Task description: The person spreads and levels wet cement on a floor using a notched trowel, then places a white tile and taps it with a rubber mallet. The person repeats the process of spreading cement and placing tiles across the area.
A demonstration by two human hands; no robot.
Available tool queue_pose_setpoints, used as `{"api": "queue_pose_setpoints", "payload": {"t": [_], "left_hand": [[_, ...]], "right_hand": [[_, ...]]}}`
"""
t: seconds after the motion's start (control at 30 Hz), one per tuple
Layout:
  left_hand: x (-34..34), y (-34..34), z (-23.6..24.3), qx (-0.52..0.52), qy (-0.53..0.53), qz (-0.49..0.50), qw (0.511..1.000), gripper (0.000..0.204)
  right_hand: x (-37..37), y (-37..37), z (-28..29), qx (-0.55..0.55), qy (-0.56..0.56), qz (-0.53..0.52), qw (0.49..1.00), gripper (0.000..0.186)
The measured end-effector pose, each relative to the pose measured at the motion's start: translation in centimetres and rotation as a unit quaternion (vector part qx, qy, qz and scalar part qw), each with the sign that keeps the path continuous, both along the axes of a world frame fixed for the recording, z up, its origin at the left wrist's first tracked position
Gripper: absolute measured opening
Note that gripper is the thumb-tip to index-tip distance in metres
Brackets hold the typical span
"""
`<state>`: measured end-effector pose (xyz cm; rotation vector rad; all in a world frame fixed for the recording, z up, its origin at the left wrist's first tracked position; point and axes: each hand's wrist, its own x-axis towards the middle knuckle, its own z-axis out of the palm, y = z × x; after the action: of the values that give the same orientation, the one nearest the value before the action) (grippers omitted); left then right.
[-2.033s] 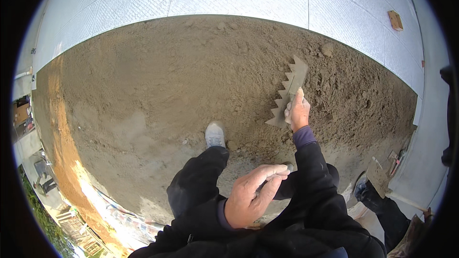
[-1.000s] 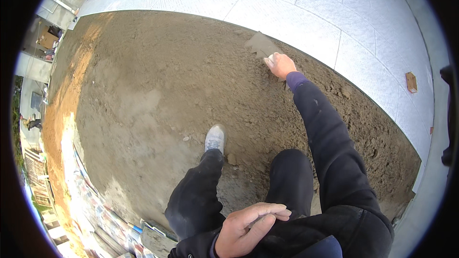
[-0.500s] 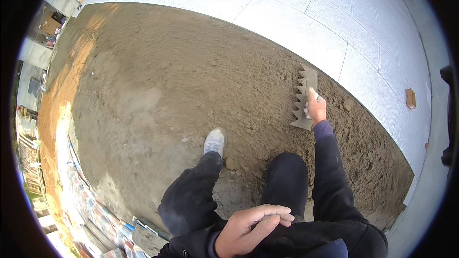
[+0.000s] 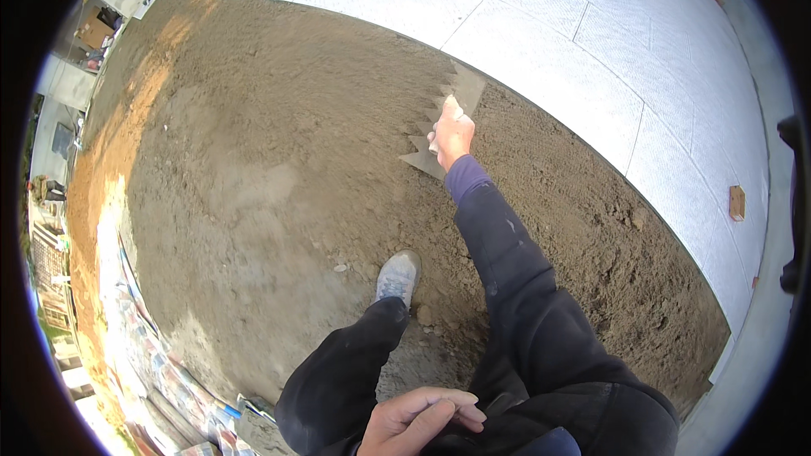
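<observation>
Notched trowel (image 4: 467, 88): grey, flat, jagged along 1 side, in right hand (image 4: 454, 133).

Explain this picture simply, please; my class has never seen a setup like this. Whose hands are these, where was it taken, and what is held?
There is no machine here: the two bare hands belong to the person wearing the camera. It sits on their head and looks down, so their own sleeves come in from below. Its wide fisheye lens bends straight edges and darkens the corners.

The right hand grips a toothed trowel, its teeth facing the picture's left. The left hand is near the body, with nothing visible in it.

Below lies rough, brown ground, with a shoe on it. Beyond are pale tiles, with a small brown block on them at the right.
</observation>
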<state>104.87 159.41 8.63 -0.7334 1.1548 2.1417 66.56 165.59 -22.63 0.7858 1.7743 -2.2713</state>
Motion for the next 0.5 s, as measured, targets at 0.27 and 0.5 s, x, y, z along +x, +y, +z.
{"api": "queue_pose_setpoints", "payload": {"t": [0.27,0.5], "left_hand": [[-0.4,-0.6,-0.6,-0.014,0.009,0.035,0.999,0.027],[0.8,1.7,0.8,0.007,0.018,0.01,1.0,0.028]], "right_hand": [[-3.5,-3.4,1.5,0.228,0.058,0.266,0.935,0.05],[0.6,7.1,3.0,0.526,0.095,0.31,0.786,0.044]]}}
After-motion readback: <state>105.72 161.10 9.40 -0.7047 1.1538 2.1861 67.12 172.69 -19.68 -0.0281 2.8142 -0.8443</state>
